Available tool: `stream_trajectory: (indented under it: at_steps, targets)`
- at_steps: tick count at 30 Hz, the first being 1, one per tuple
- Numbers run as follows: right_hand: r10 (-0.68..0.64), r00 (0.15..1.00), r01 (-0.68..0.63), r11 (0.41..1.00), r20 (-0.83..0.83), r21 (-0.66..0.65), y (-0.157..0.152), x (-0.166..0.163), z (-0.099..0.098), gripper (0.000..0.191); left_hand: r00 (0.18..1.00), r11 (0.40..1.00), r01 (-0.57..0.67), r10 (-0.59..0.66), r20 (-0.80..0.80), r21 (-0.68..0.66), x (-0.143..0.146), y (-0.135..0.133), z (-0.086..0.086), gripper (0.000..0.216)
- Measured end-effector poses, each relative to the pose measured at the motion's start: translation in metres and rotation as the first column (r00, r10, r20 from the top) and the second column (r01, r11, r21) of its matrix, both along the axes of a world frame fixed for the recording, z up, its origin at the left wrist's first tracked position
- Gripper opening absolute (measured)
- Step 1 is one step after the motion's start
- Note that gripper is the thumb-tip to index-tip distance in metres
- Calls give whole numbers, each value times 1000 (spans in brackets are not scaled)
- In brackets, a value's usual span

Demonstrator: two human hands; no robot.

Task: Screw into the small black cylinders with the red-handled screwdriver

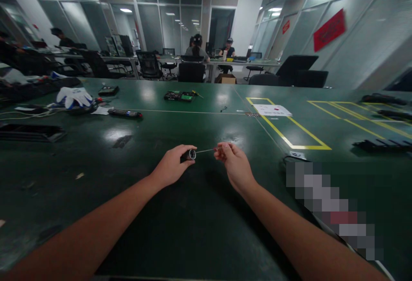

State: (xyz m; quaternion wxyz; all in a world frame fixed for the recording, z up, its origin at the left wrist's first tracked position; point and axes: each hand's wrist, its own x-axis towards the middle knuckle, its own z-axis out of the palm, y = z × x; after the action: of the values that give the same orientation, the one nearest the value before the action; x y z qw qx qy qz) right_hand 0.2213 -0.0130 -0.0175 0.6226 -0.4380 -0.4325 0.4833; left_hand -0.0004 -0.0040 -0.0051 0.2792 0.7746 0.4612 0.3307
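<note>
Bare forearms (pixel 109 216) are stretched over the green table (pixel 180 238). By the left grip (pixel 171 164), curled round its side, a short black cylinder (pixel 190 155) is held with its ringed end exposed towards the right grip (pixel 236 166). There, in a fingertip pinch, a thin rod (pixel 205 150) is held by its red end, presumably for fine control; it is pointed at the cylinder, but whether the two touch cannot be told. Nothing else is seen between the grips. Beyond the left grip, a pen-like tool (pixel 125 113) and white gloves (pixel 74 97) are laid; beyond both grips, a circuit board (pixel 179 96). Right of the right grip, space is taken by a blurred object (pixel 328 203), probably set aside there.
</note>
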Motion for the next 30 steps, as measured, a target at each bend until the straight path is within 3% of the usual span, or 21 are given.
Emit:
stream_trajectory:
  at_steps: [9,13,17,21,26,30]
  targets:
    - [5,973,-32,993,229,118,-11,-3,15,29,1000,1000,-9,8,29,6,0,-1,2,42]
    - [58,969,-92,987,241,131,-20,-5,23,24,1000,1000,10,-10,16,23,0,-1,2,41]
    - [57,947,-105,985,315,137,-25,-6,26,32,999,999,33,-33,-5,24,0,-1,0,41]
    - [-5,976,-24,991,217,133,-20,-4,20,21,1000,999,5,-6,8,36,0,0,0,41]
    - [5,988,-21,995,156,102,-11,-6,7,27,1000,1000,-28,28,-9,11,0,-1,1,42]
    - [49,998,-51,997,-51,-51,-4,-3,0,28,1000,999,-6,7,-16,44,0,-2,7,41]
